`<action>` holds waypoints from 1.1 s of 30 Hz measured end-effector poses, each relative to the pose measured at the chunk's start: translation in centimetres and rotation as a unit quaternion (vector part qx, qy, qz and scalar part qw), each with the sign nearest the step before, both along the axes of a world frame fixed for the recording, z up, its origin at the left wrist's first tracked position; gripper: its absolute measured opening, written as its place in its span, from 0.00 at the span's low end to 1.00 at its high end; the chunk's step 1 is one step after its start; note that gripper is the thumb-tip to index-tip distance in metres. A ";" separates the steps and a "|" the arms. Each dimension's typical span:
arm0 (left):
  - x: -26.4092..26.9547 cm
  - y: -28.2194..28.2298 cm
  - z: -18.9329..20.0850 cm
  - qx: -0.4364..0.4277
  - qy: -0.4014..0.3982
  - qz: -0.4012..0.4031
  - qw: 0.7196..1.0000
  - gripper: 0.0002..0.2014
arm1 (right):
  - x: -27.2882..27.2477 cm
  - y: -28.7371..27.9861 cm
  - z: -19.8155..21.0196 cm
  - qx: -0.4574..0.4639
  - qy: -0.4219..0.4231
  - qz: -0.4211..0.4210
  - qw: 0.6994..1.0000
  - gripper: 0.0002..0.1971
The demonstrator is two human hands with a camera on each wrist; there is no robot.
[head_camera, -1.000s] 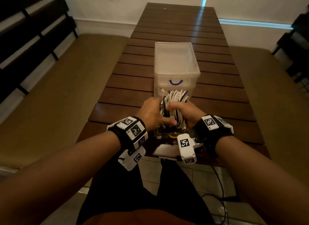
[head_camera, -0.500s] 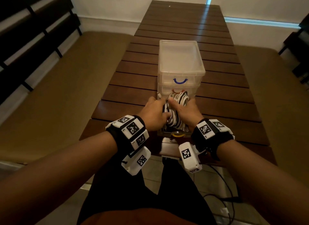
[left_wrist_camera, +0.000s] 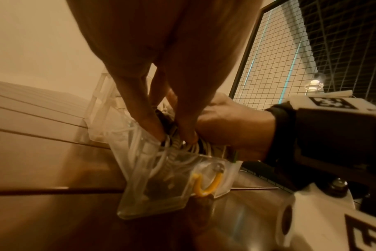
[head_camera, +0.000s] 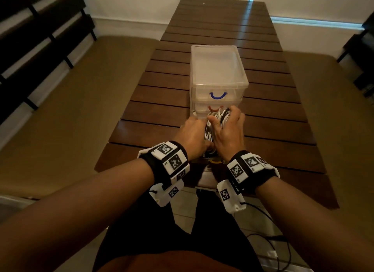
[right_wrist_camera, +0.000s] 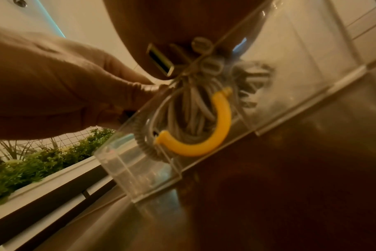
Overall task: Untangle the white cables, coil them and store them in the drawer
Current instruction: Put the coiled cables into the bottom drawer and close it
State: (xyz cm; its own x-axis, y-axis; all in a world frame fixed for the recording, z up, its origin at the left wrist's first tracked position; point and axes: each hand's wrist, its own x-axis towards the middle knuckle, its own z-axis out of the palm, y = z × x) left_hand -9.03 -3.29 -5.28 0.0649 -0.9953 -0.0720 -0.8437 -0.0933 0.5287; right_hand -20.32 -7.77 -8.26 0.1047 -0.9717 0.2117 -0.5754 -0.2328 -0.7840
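A coiled bundle of white cables (head_camera: 218,118) sits between my two hands, low in the pulled-out bottom drawer (left_wrist_camera: 161,195) of a clear plastic drawer unit (head_camera: 218,69). My left hand (head_camera: 194,130) grips the bundle's left side, fingers pointing down into the drawer (left_wrist_camera: 170,134). My right hand (head_camera: 228,128) holds the right side, thumb and fingers spread round the loops. Through the drawer's clear front, the cables (right_wrist_camera: 193,110) show behind the yellow handle (right_wrist_camera: 215,135). Most of the drawer is hidden under my hands in the head view.
The unit stands on a dark slatted wooden table (head_camera: 162,114), near its front edge. Above the open drawer are shut drawers with a blue handle (head_camera: 218,95) and a red handle (head_camera: 215,109). Cushioned benches (head_camera: 70,110) flank the table. A black cord (head_camera: 269,239) lies on the floor.
Both hands have carried the cable bundle forward and down, from above the drawer's front into the open drawer. My head has lifted, so the unit sits lower in view.
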 end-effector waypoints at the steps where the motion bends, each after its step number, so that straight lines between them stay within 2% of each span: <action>1: -0.1 -0.2 -0.1 0.007 -0.006 0.000 1.000 0.31 | -0.1 -0.1 0.0 -0.014 0.011 -0.001 1.000 0.25; 3: -0.2 -0.5 -0.2 0.015 -0.017 -0.005 1.000 0.27 | -0.4 -0.5 0.1 -0.040 0.071 -0.014 0.997 0.21; 5: 0.0 -0.8 0.0 0.016 -0.025 -0.022 0.999 0.24 | -0.9 -1.2 0.1 -0.036 0.135 -0.023 0.990 0.24; 8: 0.3 -0.9 0.2 0.026 -0.017 -0.054 0.998 0.24 | -1.2 -1.7 0.4 0.034 0.184 -0.037 0.982 0.30; 11: 0.6 -0.9 0.4 0.022 0.006 -0.069 0.997 0.31 | -1.1 -1.9 0.6 0.108 0.245 -0.045 0.963 0.38; 14: 0.6 -0.7 0.2 0.009 0.036 -0.076 0.996 0.43 | -1.3 -2.0 0.4 0.140 0.215 -0.049 0.965 0.41; 16: 0.5 -0.8 0.0 -0.002 0.036 -0.082 0.996 0.47 | -1.3 -1.9 0.3 0.143 0.193 -0.062 0.969 0.39; 22: 0.5 -1.8 0.2 0.022 0.014 -0.118 0.993 0.44 | -1.2 -1.7 0.4 0.169 0.188 -0.095 0.963 0.40; 26: -0.8 -2.0 -0.5 0.005 -0.069 -0.088 0.994 0.53 | -1.3 -1.9 0.6 0.214 0.084 -0.097 0.968 0.37; 29: -1.4 -1.9 -1.2 -0.026 -0.081 -0.055 0.995 0.52 | -1.5 -2.2 0.5 0.244 0.038 -0.091 0.965 0.37; 33: -1.2 -2.0 -1.0 -0.027 -0.084 -0.064 0.994 0.52 | -1.6 -2.1 0.6 0.244 0.020 -0.085 0.966 0.35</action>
State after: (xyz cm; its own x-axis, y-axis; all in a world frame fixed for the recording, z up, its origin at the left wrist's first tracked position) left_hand -10.23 -5.25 -6.29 -0.0551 -0.9983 -0.0166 -0.9235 0.0447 0.3809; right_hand -21.89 -9.91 -7.69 -0.0657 -0.9588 -0.2763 -0.6053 0.2585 -0.7529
